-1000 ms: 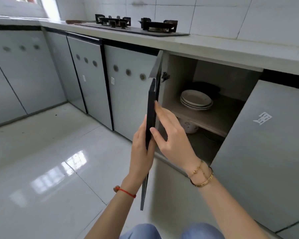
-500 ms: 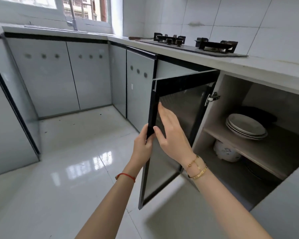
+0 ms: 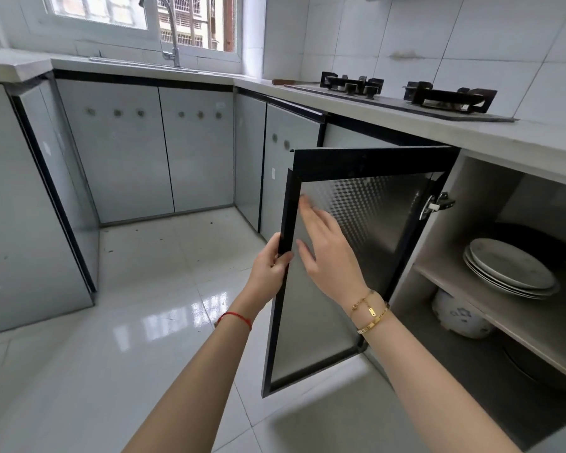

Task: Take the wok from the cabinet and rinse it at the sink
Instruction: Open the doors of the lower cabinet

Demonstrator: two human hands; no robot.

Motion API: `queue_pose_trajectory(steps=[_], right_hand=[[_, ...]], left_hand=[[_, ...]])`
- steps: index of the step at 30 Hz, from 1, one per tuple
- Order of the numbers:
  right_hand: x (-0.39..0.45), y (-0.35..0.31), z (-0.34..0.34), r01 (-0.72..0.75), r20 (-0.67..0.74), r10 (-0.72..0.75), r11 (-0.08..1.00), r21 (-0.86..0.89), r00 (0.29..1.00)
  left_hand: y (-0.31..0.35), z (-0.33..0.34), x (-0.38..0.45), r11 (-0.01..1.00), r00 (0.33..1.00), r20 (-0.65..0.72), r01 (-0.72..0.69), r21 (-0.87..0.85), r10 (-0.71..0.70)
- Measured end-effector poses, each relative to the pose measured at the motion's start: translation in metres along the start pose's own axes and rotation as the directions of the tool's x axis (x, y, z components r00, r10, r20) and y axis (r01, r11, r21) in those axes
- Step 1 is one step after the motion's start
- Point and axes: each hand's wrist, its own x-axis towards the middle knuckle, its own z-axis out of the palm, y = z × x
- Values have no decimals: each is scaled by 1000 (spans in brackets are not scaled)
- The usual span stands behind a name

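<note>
Gripping cabinet door (image 3: 356,256) edge w/ left hand (image 3: 268,269), fingers curled round frame | right hand (image 3: 327,253) open, flat on door's inner panel, holding nothing | plates (image 3: 510,266) on shelf (image 3: 504,308) | dark wok (image 3: 536,240) behind plates | bench (image 3: 438,125) & sink tap (image 3: 164,27) far back

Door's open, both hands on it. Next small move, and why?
Probably let go of the cabinet door and send the right hand into the cabinet toward the dark round pan on the bottom shelf, likely the wok. The door already stands wide, the left hand has a grip on its free edge, and the right hand only lies flat against the inner panel.
</note>
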Motion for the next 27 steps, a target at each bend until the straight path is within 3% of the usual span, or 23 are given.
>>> queue_pose_trajectory(steps=[11,18,22,27], right_hand=[[0,-5,-2,-23,-44,24,999,25,999],[-10,-4,-17,-72,56,65,989,128,996],[-16,-3,-27,-64,26,61,985,161,998],[-33,2,-44,-97,-47,106,983,158,993]], left_hand=[[2,1,-2,1000,1000,18,-14,2,14],[3,15,-13,994,991,-133,-9,107,23],[21,25,-31,982,956,-270,-69,174,115],[43,32,-51,895,856,-352,-243,374,379]])
